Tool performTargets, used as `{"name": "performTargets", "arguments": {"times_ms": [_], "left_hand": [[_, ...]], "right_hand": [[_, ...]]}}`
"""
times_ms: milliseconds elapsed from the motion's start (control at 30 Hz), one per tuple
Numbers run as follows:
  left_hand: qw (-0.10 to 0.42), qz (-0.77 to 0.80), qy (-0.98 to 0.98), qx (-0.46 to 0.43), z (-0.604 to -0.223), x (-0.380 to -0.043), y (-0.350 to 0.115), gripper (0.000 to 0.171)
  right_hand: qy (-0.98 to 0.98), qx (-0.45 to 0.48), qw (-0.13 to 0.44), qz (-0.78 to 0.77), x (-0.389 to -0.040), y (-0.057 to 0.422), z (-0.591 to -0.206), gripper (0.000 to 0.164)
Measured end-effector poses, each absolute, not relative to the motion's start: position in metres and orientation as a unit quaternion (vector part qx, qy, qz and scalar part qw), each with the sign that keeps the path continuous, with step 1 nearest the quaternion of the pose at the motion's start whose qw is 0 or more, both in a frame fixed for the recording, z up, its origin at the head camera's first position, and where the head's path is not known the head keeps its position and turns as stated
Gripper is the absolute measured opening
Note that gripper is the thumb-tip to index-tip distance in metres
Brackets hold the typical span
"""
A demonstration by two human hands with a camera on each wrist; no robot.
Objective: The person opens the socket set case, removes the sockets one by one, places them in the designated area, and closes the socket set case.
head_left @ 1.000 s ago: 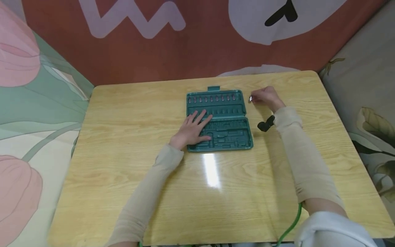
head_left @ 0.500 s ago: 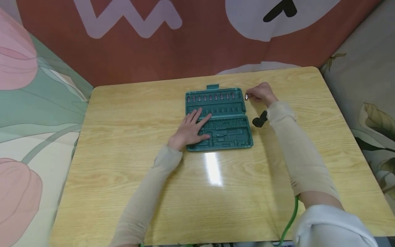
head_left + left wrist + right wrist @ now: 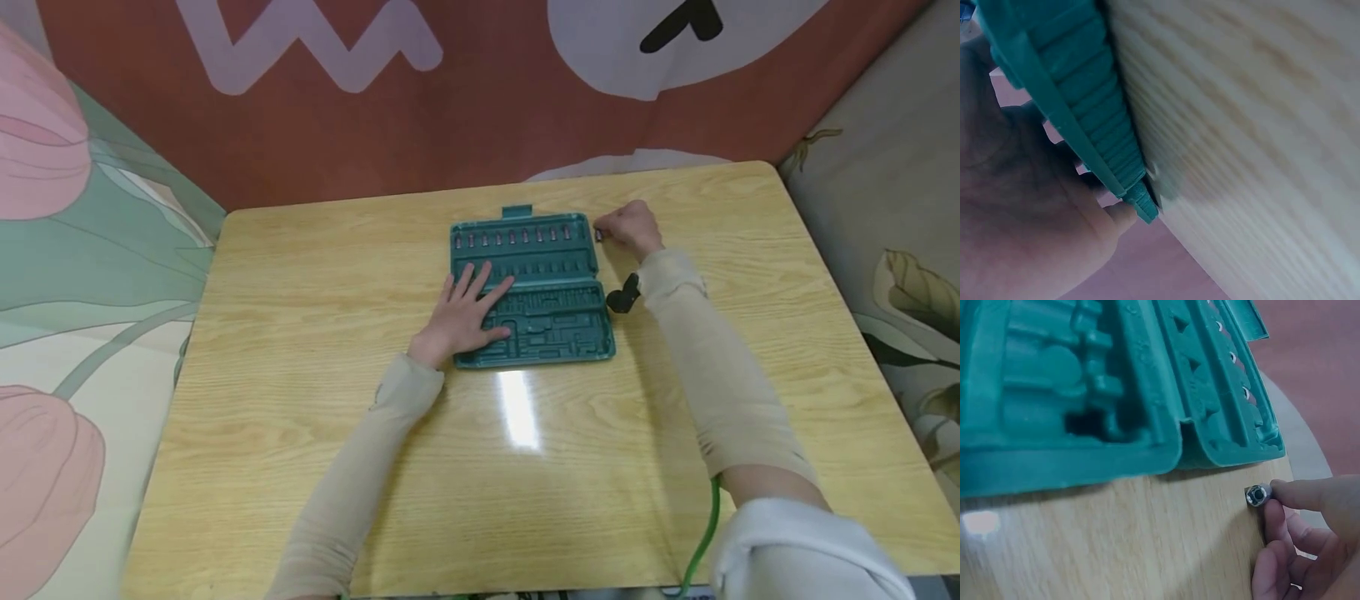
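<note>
A green plastic socket case [image 3: 555, 333] lies unfolded on the table, both moulded halves facing up. My left hand [image 3: 459, 321] rests on its left side with fingers spread; in the left wrist view the palm [image 3: 1029, 206] is beside the case's ribbed edge [image 3: 1091, 106]. A row of small metal sockets [image 3: 513, 237] sits in the far half. Just right of that half, my right hand [image 3: 633, 228] pinches one small metal socket [image 3: 1258, 494] between thumb and finger, low over the wood. Its hollow end faces the right wrist camera.
Under everything is a light wood table [image 3: 300, 333], its far edge against a red-brown printed backdrop [image 3: 480, 142]. A black wrist-camera piece [image 3: 622, 296] hangs from the right sleeve. A green cable [image 3: 705, 542] runs by the right forearm.
My right hand has shifted a little left toward the case with the socket, which has turned from shiny to darker in view. The left hand stays on the case.
</note>
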State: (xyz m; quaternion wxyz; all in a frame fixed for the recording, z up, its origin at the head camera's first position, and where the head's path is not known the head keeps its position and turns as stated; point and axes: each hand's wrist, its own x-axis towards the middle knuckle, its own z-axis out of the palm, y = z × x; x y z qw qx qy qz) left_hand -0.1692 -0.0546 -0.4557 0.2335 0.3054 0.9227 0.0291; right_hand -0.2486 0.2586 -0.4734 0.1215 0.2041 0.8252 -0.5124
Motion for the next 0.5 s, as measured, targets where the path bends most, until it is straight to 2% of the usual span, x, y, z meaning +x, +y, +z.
{"name": "performTargets", "arguments": {"times_ms": [300,500], "left_hand": [[0.228,0.027,0.923,0.311,-0.4570,-0.1699,-0.0548,0.079],[0.230,0.031,0.923,0.306,-0.4562,-0.1691,-0.0565,0.080]], "right_hand": [[0.826,0.203,0.126,-0.510,-0.2464,0.2597,-0.4707,0.022],[0.825,0.210,0.130,-0.509,-0.2469,0.2572,-0.4719,0.029]]}}
